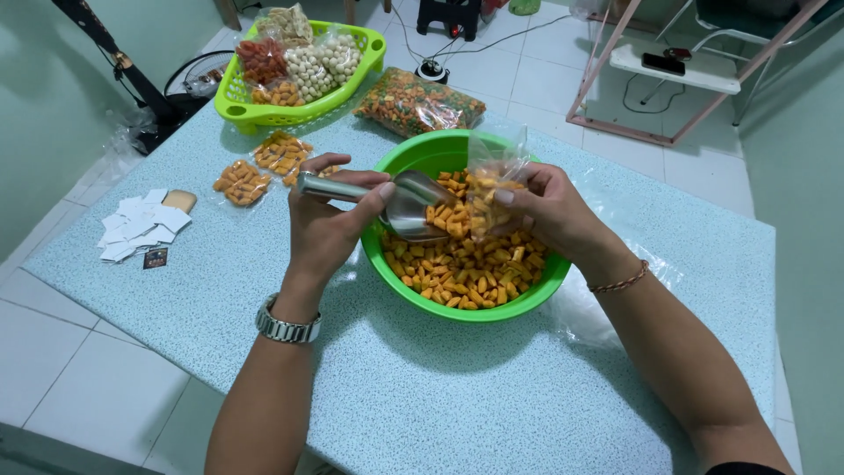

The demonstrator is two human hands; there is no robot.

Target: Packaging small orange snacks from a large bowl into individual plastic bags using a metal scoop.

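Note:
A green bowl (413, 157) full of orange snack pieces (466, 273) sits in the middle of the speckled table (457, 396). My left hand (323, 224) grips the handle of a metal scoop (406, 204), whose mouth points right over the bowl. My right hand (549, 211) holds a small clear plastic bag (492, 180) upright above the bowl, partly filled with orange pieces. The scoop's mouth is right beside the bag.
A lime green basket (230, 104) with several bagged snacks stands at the back left. A large bag of mixed snacks (418, 101) lies behind the bowl. Two small filled bags (262, 167) and a pile of white paper labels (141, 227) lie at the left.

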